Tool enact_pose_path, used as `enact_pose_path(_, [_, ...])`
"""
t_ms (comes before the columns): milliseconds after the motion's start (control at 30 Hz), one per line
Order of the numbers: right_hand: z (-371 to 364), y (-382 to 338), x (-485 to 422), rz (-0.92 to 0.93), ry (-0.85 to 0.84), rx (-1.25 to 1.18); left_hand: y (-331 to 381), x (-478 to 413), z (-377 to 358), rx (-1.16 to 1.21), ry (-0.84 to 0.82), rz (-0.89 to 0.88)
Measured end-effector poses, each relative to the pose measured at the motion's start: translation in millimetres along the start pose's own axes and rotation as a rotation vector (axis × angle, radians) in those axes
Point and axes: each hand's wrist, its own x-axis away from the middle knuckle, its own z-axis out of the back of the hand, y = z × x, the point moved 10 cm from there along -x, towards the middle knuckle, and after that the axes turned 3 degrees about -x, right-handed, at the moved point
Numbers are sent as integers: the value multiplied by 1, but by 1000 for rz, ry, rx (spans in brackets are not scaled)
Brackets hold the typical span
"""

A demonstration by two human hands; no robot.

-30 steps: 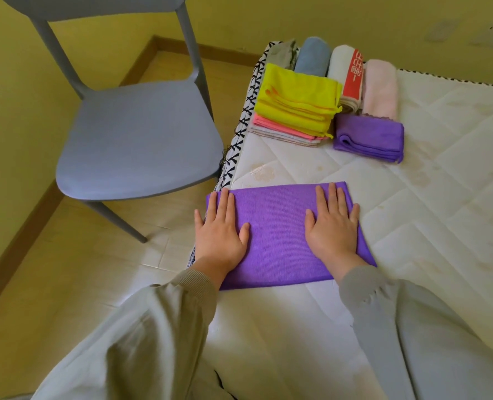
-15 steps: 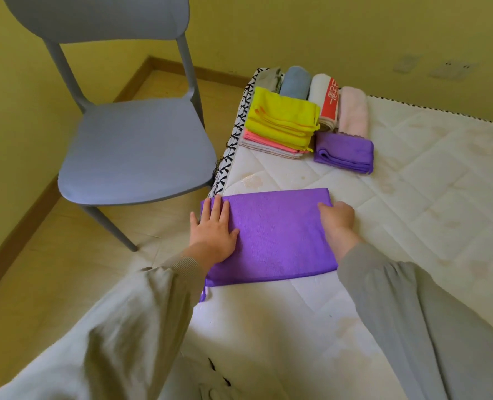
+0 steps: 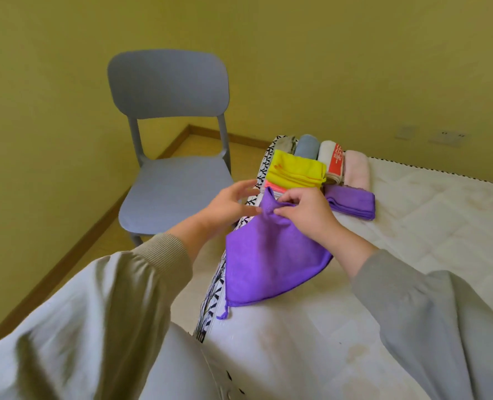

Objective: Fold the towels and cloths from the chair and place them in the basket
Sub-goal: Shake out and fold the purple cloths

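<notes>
The grey sleeves (image 3: 95, 313) fill the bottom of the view, above the near part of the mattress (image 3: 412, 226). The purple cloth (image 3: 268, 261), which lay flat on the mattress under both palms a second ago, is now raised off it. It hangs in a slanted fold over the patterned mattress edge, one tagged corner pointing down. The right hand (image 3: 306, 217) has left the cloth's right edge and now holds the gathered top of the cloth in a narrow grip between thumb and fingers. The left hand (image 3: 228, 206) has lifted off the cloth; its grip is wide, fingers spread just beside the top corner, blurred, and contact cannot be judged. Beyond the hands lie a folded purple cloth (image 3: 355, 203) and a yellow cloth (image 3: 294, 171) stacked on a pink one. Behind those sits a row of rolled towels (image 3: 332, 157). Further left stands the grey chair (image 3: 176, 189), its seat bare as before.
</notes>
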Motion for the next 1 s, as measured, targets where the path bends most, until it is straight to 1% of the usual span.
enact_pose_path(67, [-1, -21, 2, 38, -22, -4, 15, 9, 12, 53, -10, -14])
enact_pose_path(167, [-1, -48, 7, 80, -40, 1, 29, 24, 27, 72, -12, -39])
enact_pose_path(400, [-6, -99, 22, 181, -104, 77, 68, 60, 43, 8, 26, -140])
enact_pose_path(467, [-2, -111, 24, 193, -99, 107, 79, 70, 52, -28, 97, -159])
enact_pose_path(567, [1, -120, 25, 170, -126, 186, 91, 83, 66, -112, 269, -182])
enact_pose_path(700, [6, -111, 27, 120, -212, 434, 102, 100, 83, -206, 448, -214])
enact_pose_path(733, [12, -106, 28, 95, -198, 469, 105, 106, 90, -239, 498, -218])
enact_pose_path(800, [28, -93, 27, 17, -123, 438, 107, 118, 101, -279, 579, -222])
enact_pose_path(867, [41, -84, 27, -37, -42, 342, 105, 126, 110, -283, 630, -205])
enact_pose_path(1000, [60, -81, 27, -85, 86, 124, 100, 137, 124, -203, 707, -170])
